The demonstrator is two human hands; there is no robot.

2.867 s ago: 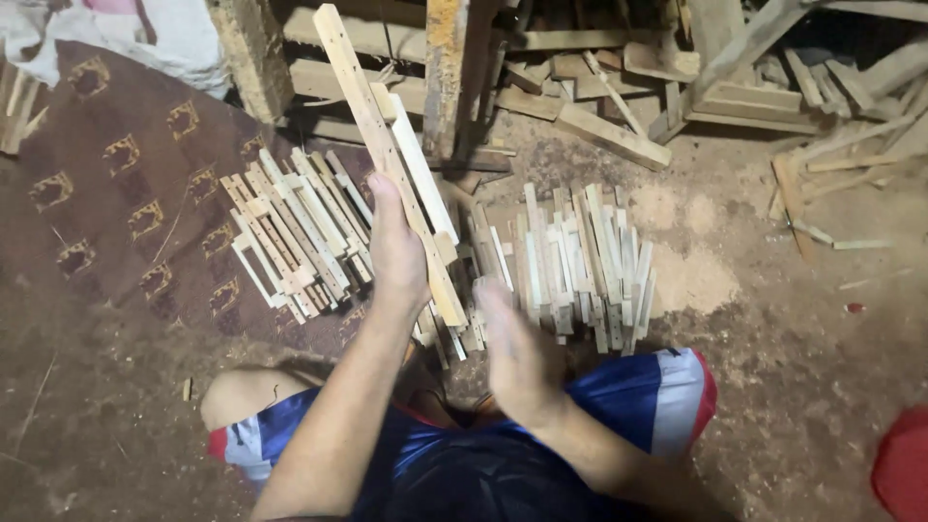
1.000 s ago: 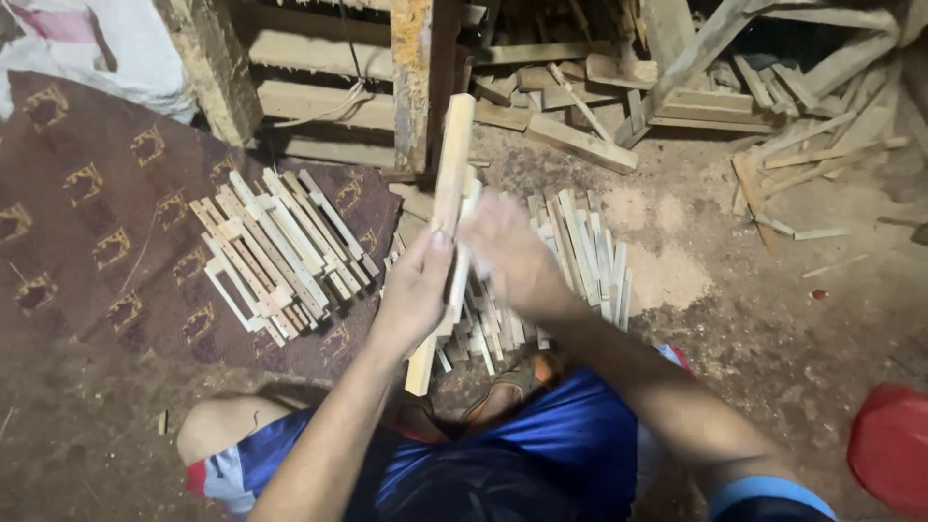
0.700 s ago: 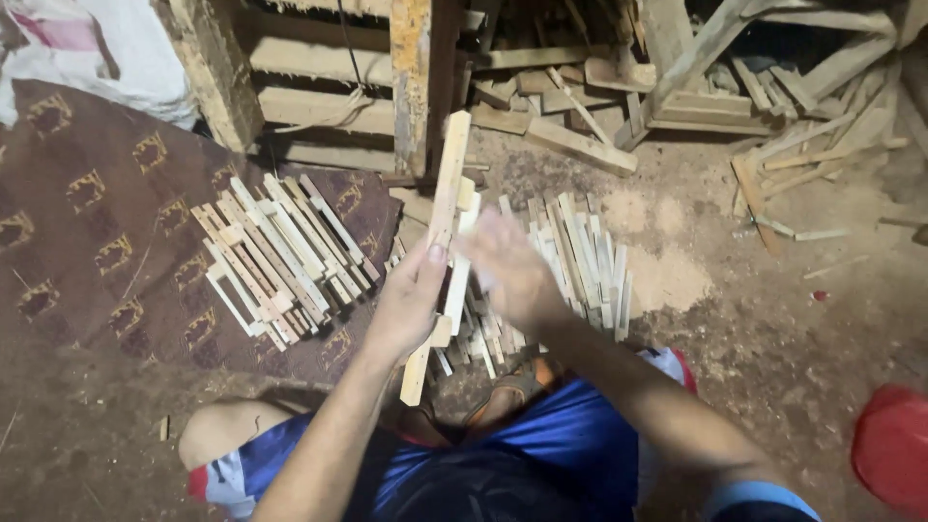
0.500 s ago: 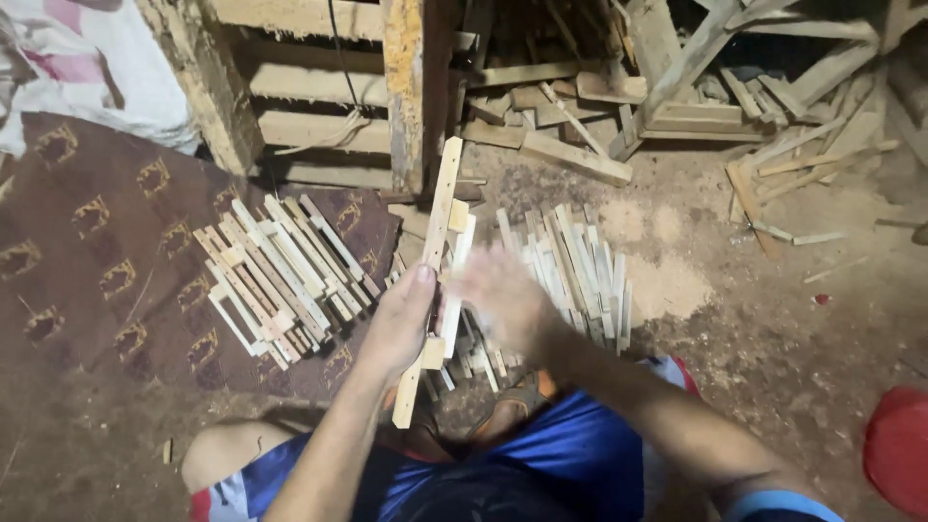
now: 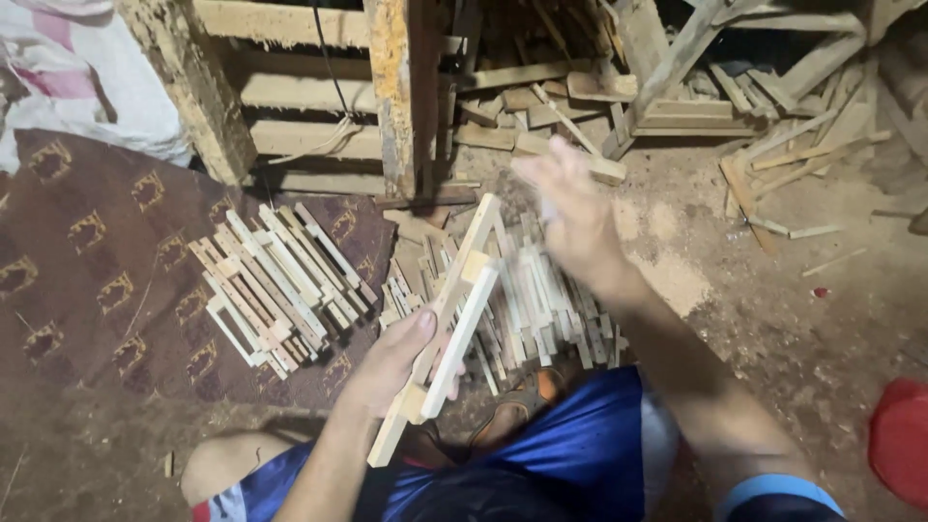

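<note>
My left hand [image 5: 394, 360] grips a small frame of pale wooden slats [image 5: 452, 317], two long strips joined by short cross blocks, held tilted up and away from me. My right hand [image 5: 570, 208] is raised above it and blurred, fingers spread, holding nothing that I can make out. Beneath the hands lies a loose heap of cut wooden strips [image 5: 541, 300] on the dirt floor. A stack of similar finished slat frames [image 5: 275, 285] rests on a brown patterned mat [image 5: 87, 280] to the left.
A rough wooden post [image 5: 398, 92] and pallet-like boards [image 5: 290, 87] stand straight ahead. Scrap timber [image 5: 735, 97] is piled at the back right. A red object [image 5: 901, 440] sits at the right edge. My knees and blue shorts [image 5: 570, 454] fill the bottom.
My right hand has lifted off the slat frame and swung up and right. The left hand keeps the frame, now tilted lower. The camera view has shifted slightly.
</note>
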